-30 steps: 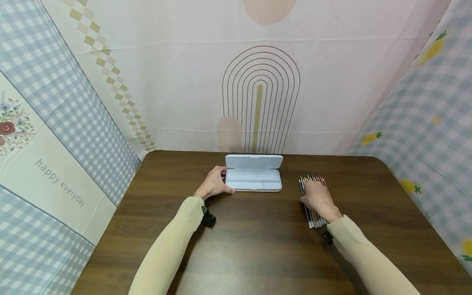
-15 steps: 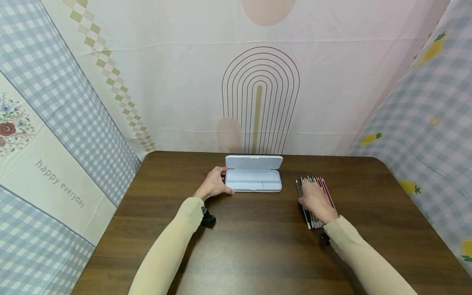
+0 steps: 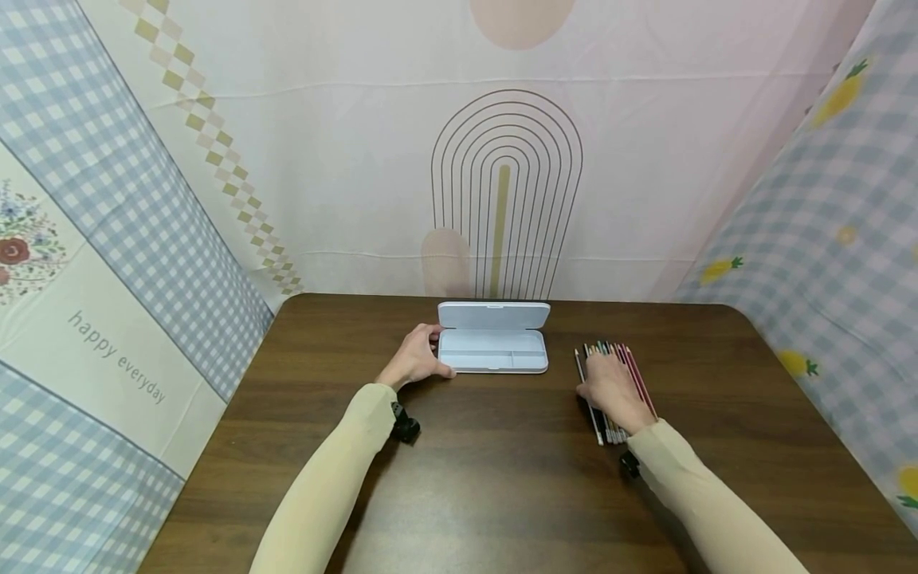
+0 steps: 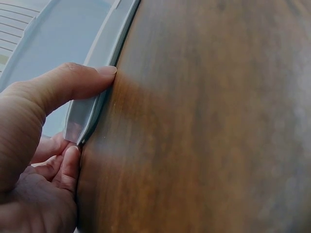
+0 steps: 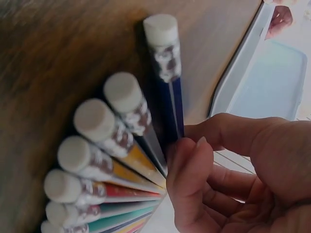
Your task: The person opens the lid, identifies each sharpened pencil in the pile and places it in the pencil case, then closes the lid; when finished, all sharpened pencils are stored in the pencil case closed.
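Observation:
A pale blue pencil case (image 3: 493, 360) lies open at the table's far middle, its lid (image 3: 493, 314) standing up. My left hand (image 3: 433, 353) grips its left end; in the left wrist view the thumb (image 4: 73, 83) lies on the case's rim (image 4: 99, 48) and the other fingers curl under it. To the right lies a row of several coloured pencils (image 3: 634, 368). My right hand (image 3: 592, 383) rests over them. In the right wrist view thumb and forefinger (image 5: 190, 162) pinch the dark blue pencil (image 5: 170, 87), fanned out from the others (image 5: 97, 131).
The dark wooden table (image 3: 502, 478) is boxed in by patterned cloth walls at the back (image 3: 502, 159), left (image 3: 107, 279) and right (image 3: 825, 239). Small black wrist cameras (image 3: 405, 424) sit under both sleeves. The case's tray (image 5: 272, 82) shows beyond the right hand.
My right hand has slid a little left over the pencils, and the leftmost pencil has fanned away from the row. The left hand and case have stayed put.

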The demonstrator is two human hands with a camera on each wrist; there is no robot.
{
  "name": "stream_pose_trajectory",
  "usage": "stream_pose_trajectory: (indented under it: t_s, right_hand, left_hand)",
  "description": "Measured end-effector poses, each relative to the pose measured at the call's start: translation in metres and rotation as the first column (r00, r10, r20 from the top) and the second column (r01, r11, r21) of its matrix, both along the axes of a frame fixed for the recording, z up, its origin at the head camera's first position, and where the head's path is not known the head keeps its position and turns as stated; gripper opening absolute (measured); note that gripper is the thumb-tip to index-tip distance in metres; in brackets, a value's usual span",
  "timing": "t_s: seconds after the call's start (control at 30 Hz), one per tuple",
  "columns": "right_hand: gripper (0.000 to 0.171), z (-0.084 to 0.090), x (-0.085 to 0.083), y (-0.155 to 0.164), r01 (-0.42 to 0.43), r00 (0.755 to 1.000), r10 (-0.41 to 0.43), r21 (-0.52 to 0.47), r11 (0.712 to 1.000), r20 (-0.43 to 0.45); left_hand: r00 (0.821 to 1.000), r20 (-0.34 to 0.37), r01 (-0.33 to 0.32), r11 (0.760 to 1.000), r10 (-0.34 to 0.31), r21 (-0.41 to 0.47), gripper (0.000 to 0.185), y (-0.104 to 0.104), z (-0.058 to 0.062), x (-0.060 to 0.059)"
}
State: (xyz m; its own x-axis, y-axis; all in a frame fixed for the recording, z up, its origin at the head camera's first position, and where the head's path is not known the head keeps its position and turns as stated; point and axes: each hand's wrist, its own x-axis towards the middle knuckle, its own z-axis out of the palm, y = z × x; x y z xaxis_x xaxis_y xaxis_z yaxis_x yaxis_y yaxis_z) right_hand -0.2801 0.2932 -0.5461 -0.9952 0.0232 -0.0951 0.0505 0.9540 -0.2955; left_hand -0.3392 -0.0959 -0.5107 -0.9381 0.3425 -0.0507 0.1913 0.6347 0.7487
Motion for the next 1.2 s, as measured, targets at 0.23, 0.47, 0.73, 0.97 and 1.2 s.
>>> stream_pose_trajectory:
  t_s: [0.23,0.47,0.73,0.97,1.2]
  right_hand:
    - [0.038,0.038,0.022,-0.021,0.066,0.998,-0.065,-0.068,0.996,0.010]
    - [0.049,0.089,0.055,-0.049,0.047,0.997,-0.056,-0.141,0.989,-0.062]
    - [0.010,0.092,0.059,-0.051,-0.049,0.995,0.028,-0.222,0.974,-0.096]
    - [0.009,0.095,0.056,-0.058,-0.177,0.977,0.148,-0.191,0.966,-0.155]
    - [0.009,0.092,0.046,-0.070,-0.279,0.938,0.233,-0.159,0.947,-0.256]
  left_hand:
    - [1.000,0.002,0.000,1.000,0.000,0.007,0.095,0.000,0.001,0.001]
    - [1.000,0.011,-0.003,1.000,0.002,0.023,0.096,-0.001,0.002,0.001]
    - [1.000,0.013,0.004,1.000,-0.004,0.018,0.096,-0.002,0.003,0.002]
    - [1.000,0.001,0.005,1.000,-0.005,0.011,0.096,-0.002,0.000,0.001]
    - [1.000,0.003,0.006,1.000,-0.006,0.012,0.097,-0.002,-0.002,0.000]
